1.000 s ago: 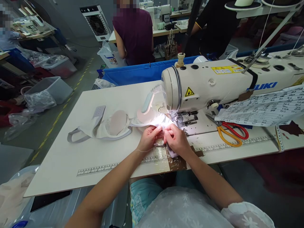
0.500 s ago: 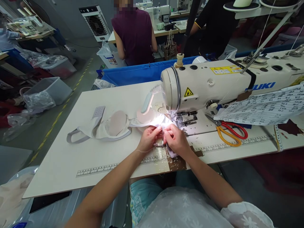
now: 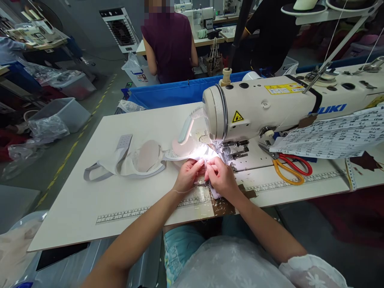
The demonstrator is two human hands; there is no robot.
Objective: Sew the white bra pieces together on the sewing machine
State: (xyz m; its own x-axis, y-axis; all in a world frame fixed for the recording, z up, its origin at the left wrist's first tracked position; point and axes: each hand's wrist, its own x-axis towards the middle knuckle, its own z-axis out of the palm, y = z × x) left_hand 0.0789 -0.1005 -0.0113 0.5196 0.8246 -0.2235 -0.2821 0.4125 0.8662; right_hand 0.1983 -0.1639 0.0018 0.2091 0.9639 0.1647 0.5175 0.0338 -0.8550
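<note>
My left hand [image 3: 186,176] and my right hand [image 3: 221,177] meet in front of the needle of a white sewing machine [image 3: 270,106]. Both pinch the near end of a pale bra [image 3: 141,158] that stretches left across the white table [image 3: 90,200]. The pinched fabric glows under the machine lamp, so its edge is washed out. A small pale piece of cloth [image 3: 216,195] shows under my right hand. The presser foot [image 3: 226,151] is just beyond my fingers.
Orange and red scissors [image 3: 289,168] lie right of the machine bed, under a printed paper sheet [image 3: 333,136]. A blue cloth bin [image 3: 168,93] lines the table's far edge. Two people stand beyond it. Plastic bins and bags [image 3: 57,116] sit on the floor at left.
Both hands stay pinched at the same spot in front of the needle; only the fingers shift slightly. The view has drifted a little.
</note>
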